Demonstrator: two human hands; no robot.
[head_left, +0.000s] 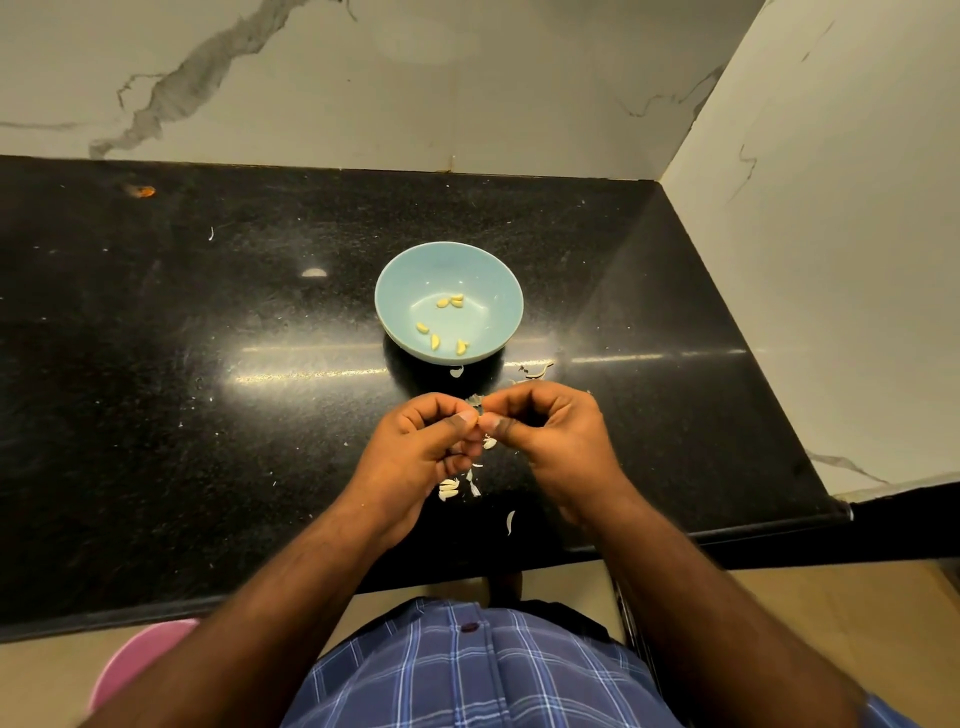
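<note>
The person is peeling a garlic clove (476, 401) just on the near side of the bowl (447, 265), a little above the counter (208, 364). The left hand (431, 441) and the right hand (550, 431) are both pinching it between thumb and curled fingers, tips meeting, so only a small grey scrap of it is showing.

I am judging that the work is going best when one hand is holding the clove firm while a nail of the other is lifting the skin at one end and drawing it off in one strip; squeezing too hard is risking that the clove is shooting out.

Five peeled cloves (449, 301) are lying inside the bowl; loose skins (449, 491) are lying nearer to the person than the bowl, under the hands.

Left of the bowl the counter is running wide and open; right of the bowl the wall (831, 260) is closing in. The front edge (156, 618) is lying well to the near side of the bowl, below the forearms, so a dropped clove could be rolling off there; the way from the hands to the bowl is looking short and free.
</note>
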